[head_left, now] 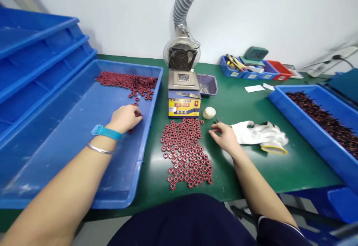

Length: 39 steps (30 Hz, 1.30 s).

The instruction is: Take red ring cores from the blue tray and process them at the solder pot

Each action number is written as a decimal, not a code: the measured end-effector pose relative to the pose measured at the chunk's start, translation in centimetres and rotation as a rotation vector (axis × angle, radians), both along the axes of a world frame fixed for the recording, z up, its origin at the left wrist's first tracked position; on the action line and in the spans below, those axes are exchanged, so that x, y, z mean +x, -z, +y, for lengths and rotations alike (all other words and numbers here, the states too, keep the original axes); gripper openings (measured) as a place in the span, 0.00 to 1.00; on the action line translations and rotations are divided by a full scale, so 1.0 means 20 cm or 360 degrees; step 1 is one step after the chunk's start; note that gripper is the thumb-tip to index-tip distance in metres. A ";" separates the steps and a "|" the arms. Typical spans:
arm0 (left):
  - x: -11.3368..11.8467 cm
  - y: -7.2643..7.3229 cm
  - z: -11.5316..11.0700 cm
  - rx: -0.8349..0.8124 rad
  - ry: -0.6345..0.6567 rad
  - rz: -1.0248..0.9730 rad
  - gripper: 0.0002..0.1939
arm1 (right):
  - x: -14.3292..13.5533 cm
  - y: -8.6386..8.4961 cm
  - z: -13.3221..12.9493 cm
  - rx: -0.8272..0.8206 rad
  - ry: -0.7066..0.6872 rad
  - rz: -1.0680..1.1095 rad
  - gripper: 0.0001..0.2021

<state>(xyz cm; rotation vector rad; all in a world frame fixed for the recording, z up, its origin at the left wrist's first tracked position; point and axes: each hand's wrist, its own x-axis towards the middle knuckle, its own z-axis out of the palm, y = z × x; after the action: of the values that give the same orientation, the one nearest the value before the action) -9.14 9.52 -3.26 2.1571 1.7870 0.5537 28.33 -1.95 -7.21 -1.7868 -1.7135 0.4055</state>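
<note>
My left hand is inside the large blue tray, its fingers closed around small red toothed rings. More red rings are heaped at the tray's far end, with a few scattered near the hand. My right hand rests on the green table, fingers loosely bent and apart. By its fingertips lies a small dark tool, partly hidden, whose kind I cannot make out. Between the hands, a patch of red rings is spread mostly one layer deep on the table.
Behind the ring patch stands a yellow-and-blue heated unit under a fan and grey duct. White gloves and a round white pad lie rightward. A blue bin holds dark parts. Stacked blue trays rise at left.
</note>
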 end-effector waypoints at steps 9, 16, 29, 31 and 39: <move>0.01 0.01 0.01 0.0176 -0.0043 0.0051 0.13 | -0.11 0.05 0.15 -0.0082 0.0090 -0.0091 0.11; 0.20 -0.13 -0.17 0.0484 0.0231 -0.0256 0.13 | -0.13 0.01 0.14 0.0001 0.0154 0.0082 0.05; 0.48 -0.13 -0.47 -0.0821 0.0623 -0.1377 0.18 | -0.48 -0.38 0.09 0.0137 -0.0468 0.0896 0.09; 0.47 -0.09 -0.45 -0.0865 0.0649 -0.1249 0.19 | -0.42 -0.44 0.22 0.0129 -0.0467 0.0934 0.11; 0.46 0.00 -0.43 -0.0659 0.0776 -0.0867 0.16 | -0.22 -0.72 0.88 0.0185 -0.0429 0.0228 0.10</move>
<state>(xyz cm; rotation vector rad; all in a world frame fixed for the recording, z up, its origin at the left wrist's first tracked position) 0.14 0.94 -3.24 1.8215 0.9460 0.5214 23.86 15.65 7.29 -1.4144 -1.8404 0.5235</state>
